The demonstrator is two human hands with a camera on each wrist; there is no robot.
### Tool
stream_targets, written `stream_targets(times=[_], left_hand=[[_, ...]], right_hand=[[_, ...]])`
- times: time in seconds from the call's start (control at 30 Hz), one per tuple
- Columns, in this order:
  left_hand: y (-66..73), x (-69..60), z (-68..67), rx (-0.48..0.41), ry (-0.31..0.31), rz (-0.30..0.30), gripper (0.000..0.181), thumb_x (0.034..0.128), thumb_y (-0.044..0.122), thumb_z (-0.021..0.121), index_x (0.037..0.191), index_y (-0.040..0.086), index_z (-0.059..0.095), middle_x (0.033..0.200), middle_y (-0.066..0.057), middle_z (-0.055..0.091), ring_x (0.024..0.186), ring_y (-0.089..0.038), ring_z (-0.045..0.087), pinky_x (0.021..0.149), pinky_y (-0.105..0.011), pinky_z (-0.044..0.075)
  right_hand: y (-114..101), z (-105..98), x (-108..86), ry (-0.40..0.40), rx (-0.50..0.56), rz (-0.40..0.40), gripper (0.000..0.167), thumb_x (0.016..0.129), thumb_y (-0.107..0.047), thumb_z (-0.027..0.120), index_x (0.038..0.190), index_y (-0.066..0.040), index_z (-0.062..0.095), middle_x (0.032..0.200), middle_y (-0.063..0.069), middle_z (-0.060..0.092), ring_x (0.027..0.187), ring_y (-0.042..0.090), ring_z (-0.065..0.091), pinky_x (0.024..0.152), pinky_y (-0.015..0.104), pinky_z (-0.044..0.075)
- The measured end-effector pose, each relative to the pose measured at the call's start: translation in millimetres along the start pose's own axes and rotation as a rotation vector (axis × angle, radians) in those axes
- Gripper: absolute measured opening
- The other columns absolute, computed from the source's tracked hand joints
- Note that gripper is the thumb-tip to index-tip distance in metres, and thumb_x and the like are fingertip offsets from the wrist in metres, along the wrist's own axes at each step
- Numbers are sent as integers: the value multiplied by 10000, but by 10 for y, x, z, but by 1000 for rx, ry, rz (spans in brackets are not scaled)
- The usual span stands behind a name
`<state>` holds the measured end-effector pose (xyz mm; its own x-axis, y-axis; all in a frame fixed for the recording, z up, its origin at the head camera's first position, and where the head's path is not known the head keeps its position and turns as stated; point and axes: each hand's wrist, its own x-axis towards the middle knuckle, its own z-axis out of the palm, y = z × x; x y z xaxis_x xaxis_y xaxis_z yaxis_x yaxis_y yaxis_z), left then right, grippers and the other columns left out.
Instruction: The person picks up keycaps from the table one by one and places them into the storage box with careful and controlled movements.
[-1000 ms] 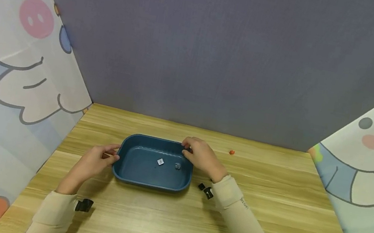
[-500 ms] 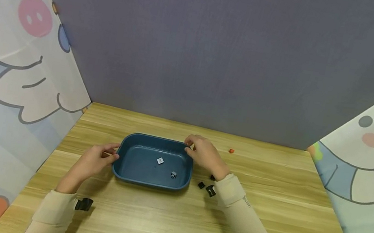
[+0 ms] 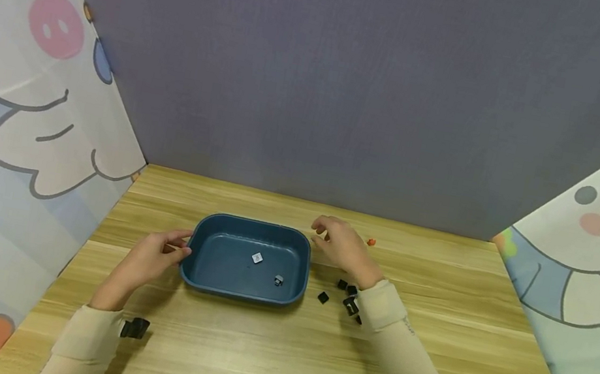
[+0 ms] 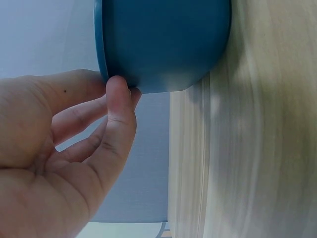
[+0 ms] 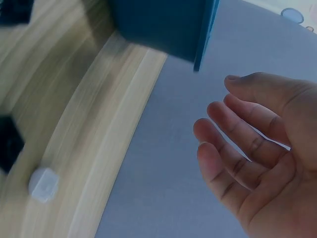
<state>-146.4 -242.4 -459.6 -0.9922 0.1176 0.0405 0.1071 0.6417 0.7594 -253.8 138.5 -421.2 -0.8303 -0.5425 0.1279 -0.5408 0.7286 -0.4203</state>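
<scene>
A dark blue bin (image 3: pixel 231 294) stands on the wooden table, a white cube (image 3: pixel 257 258) and a small grey piece (image 3: pixel 278 281) lying on its floor. At the bin's left end my left hand (image 3: pixel 147 259) holds the rim between thumb and fingers; the left wrist view shows the thumb tip against the end of the bin (image 4: pixel 163 44). My right hand (image 3: pixel 346 248) hovers off the bin's back right corner, fingers loosely bent. In the right wrist view a gap separates the right hand (image 5: pixel 262 148) from the bin (image 5: pixel 158 25), and nothing is held.
Small black cubes (image 3: pixel 323 297) lie right of the bin, some near the right wrist. A small orange piece (image 3: pixel 371 242) lies behind the right hand. A whitish piece (image 5: pixel 43 184) shows on the table in the right wrist view. A grey wall (image 3: pixel 317 84) stands behind.
My right hand has come away from the bin's rim and moved right. Inside the bin the grey piece shifted toward the front. The left hand stays in place.
</scene>
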Motion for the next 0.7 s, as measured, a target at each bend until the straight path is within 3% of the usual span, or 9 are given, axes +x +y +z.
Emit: stream_targets(times=[0.37,0.7], left_hand=[[7,1,4,-8,9,-2,429,988,72,640,1393,-43,558,1078,-185,681,878,-259,703,666,-307,551],[10,-3,11,-11,7,-7,431,990,74,640,1399,-35,557,1083,-183,672,885,-265,702,669,-313,555]], right_hand=[[355,-219,-137,14,18,109,267,977,-133,672,1215,-12,668,1078,111,697,922,258,667,745,416,549],[805,-328,-272,58,16,193,274,979,-100,654,1215,38,649,1085,167,683,940,313,661,753,466,542]])
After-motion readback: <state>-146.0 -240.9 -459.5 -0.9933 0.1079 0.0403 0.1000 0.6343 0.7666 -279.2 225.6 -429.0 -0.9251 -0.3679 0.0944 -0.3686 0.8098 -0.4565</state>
